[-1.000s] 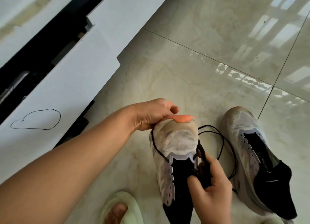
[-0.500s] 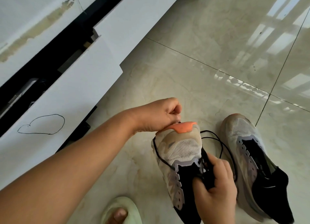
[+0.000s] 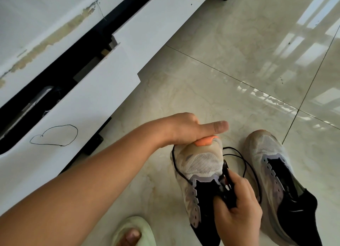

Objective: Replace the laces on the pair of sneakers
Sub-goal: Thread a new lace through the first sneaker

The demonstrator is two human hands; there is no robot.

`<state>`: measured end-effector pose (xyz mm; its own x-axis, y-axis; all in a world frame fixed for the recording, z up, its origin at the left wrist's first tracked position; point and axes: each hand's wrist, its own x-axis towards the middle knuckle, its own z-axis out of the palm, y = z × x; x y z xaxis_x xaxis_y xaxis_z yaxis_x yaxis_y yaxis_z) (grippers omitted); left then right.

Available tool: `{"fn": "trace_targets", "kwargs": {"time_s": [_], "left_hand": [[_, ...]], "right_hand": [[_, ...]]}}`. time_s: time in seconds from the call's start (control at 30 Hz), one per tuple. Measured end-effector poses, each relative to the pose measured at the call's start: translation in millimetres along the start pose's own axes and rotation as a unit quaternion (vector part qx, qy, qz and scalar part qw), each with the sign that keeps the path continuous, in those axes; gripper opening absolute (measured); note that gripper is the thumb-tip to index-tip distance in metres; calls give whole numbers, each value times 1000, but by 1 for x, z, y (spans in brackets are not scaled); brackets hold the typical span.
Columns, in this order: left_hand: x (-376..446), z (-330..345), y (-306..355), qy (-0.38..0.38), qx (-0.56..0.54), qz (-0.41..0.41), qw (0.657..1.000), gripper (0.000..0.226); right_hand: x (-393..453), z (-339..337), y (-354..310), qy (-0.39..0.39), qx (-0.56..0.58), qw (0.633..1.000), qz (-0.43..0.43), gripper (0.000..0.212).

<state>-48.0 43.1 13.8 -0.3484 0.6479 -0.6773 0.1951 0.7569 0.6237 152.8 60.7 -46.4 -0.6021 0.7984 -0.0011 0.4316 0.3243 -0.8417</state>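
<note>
Since the frame a half second ago, the left hand (image 3: 185,129) has loosened at the toe of the near sneaker (image 3: 200,174): its thumb now sticks out straight to the right above the orange toe tip (image 3: 207,140), where before the fingers were bunched over it. The heel of that hand rests on the toe, and the rest of its fingers are hidden behind the hand, so their state cannot be told. The right hand (image 3: 239,214) grips the sneaker's black tongue and the eyelet strip on its right side, fingers curled round them, with the black lace (image 3: 241,158) running out from under the fingertips. The lace loops loosely over the floor (image 3: 202,76) between the two shoes and also trails down the near sneaker's left flank. The near sneaker stands tipped up on the tiled floor near the bottom edge of view. The second sneaker (image 3: 272,172) lies just to its right, unlaced, its black collar open. A pale green slipper (image 3: 145,225) with a toe showing sits at the bottom edge. A white cabinet (image 3: 88,102) with a pen-drawn outline (image 3: 54,135) on its front fills the left side.
</note>
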Motion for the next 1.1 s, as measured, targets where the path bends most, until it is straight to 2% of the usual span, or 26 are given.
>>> {"fn": "trace_targets", "kwargs": {"time_s": [0.1,0.17,0.27,0.33,0.37,0.4,0.47,0.5,0.53,0.57,0.63,0.7,0.77,0.83,0.9,0.97,1.03,1.1], "left_hand": [[-4,8,1,-8,-131,65,989,51],[-5,11,-1,-3,-171,108,979,44],[-4,14,-2,93,-176,188,962,28],[-3,15,-2,183,-119,269,938,20],[-3,15,-3,250,-37,321,913,19],[0,14,-5,321,73,371,868,19],[5,14,-11,427,242,426,760,22],[6,15,-14,453,280,433,728,23],[7,15,-17,468,300,427,713,25],[8,17,-19,477,310,412,712,28],[8,24,-21,459,309,360,751,36],[7,33,-20,403,286,283,822,37],[7,41,-20,358,240,204,879,22],[10,40,-23,361,217,124,898,18],[13,34,-28,364,238,58,898,24],[14,31,-28,348,200,77,913,22],[9,35,-27,293,82,182,935,14],[1,44,-28,214,-14,250,944,8]], "right_hand": [[-1,0,0,4,-2,1000,0,51],[-4,1,-1,15,9,1000,8,51],[-6,3,-2,17,21,999,21,55],[-4,5,1,12,24,999,33,54],[-3,6,3,8,30,999,44,53],[-1,7,4,2,32,998,54,53],[-1,9,5,-14,20,998,56,55],[-1,10,4,-18,13,998,56,54],[0,11,3,-18,10,998,61,52],[0,12,2,-22,12,997,71,48],[3,16,0,-47,13,994,94,42],[8,19,-1,-73,3,993,91,36],[15,21,-3,-80,1,993,92,30],[19,24,-4,-74,2,993,89,32],[19,27,-5,-73,0,993,92,39],[17,29,-5,-78,3,992,98,42],[17,33,-5,-85,11,990,109,44],[20,37,-3,-97,28,985,140,40]]}}
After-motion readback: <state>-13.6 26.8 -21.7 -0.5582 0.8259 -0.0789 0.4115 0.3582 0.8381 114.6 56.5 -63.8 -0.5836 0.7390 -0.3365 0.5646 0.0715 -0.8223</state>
